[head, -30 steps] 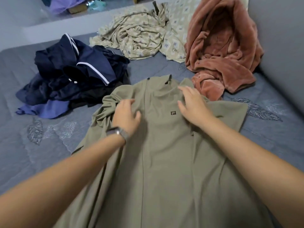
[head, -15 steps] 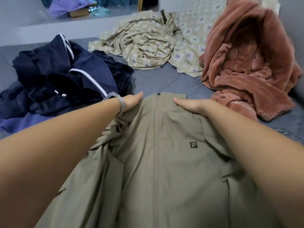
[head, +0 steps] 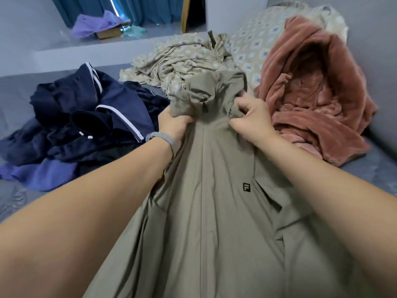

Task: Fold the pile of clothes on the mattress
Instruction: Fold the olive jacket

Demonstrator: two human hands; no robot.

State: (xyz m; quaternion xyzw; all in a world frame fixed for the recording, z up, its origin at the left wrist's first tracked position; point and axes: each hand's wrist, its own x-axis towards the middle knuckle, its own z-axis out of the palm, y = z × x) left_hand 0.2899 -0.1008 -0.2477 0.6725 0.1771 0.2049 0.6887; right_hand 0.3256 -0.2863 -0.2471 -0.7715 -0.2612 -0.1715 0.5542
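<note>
Both hands have gone from lying flat on the olive jacket to gripping it by the collar, w/ the collar end now bunched and lifted off the mattress; a sec ago it lay flat. Left hand is curled round the fabric at the left of the zip, grey watch strap on that wrist. Right hand pinches a fold at the right of the collar, fingers bent, thumb on top. The jacket runs from the hands down toward the viewer, zip closed up the middle, 1 small black logo on the chest. Count of what else is on the bed: 1 dark navy pile w/ white stripes at left, several garments in it but can't tell how many; 1 beige patterned sheet crumpled behind the collar; 1 pink fleece blanket heaped at right, just beside the right hand. On the ledge at the back, approx. under the teal curtain, 1 cardboard box w/ a purple cloth draped over it; contents hidden.
</note>
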